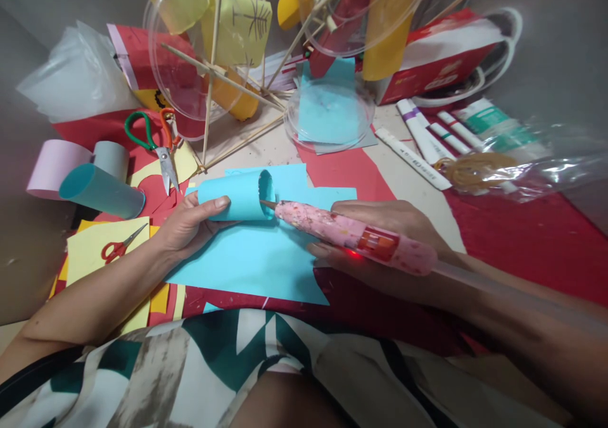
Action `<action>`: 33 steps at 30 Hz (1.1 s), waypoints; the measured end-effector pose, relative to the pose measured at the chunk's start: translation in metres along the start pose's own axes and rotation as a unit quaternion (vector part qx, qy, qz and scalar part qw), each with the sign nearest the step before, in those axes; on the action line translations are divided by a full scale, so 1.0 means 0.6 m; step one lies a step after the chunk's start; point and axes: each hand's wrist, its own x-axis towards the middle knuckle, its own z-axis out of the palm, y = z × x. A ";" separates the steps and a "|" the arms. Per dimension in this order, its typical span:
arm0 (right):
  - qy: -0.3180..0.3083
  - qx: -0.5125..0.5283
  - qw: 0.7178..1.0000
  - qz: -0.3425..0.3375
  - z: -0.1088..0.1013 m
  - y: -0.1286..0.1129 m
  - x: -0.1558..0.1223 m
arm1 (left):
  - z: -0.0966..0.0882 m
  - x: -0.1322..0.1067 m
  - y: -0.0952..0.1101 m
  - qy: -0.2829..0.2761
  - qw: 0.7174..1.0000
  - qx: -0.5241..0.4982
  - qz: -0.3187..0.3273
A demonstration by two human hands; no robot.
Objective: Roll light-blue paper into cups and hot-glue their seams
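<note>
My left hand (187,224) is closed around a rolled tube of light blue paper (237,195), holding it on its side above a flat light blue sheet (247,260). My right hand (380,216) grips a pink speckled glue gun (351,233). Its tip touches the open right end of the tube. A small red light glows on the gun's underside. A clear glue stick sticks out of the gun's back end along my right forearm.
Scissors with green and orange handles (159,143) and small red scissors (121,245) lie at left, near rolled paper tubes (99,190). Stick-and-plastic-dome models (209,54) stand behind, with a clear dish (330,114). White marker pens (420,146) and a plastic bag (517,165) lie at right.
</note>
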 end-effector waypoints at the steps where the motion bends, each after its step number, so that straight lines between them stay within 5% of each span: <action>1: -0.001 0.000 1.000 0.002 0.000 0.000 -0.001 | 0.000 0.000 0.000 0.000 1.000 0.003 -0.001; 28: -0.037 -0.036 0.994 0.092 -0.007 -0.013 -0.005 | -0.003 -0.002 -0.003 0.000 0.999 0.031 -0.018; 33: -0.021 -0.027 0.998 0.053 -0.003 -0.006 -0.006 | -0.007 0.002 -0.004 -0.003 1.000 0.022 -0.008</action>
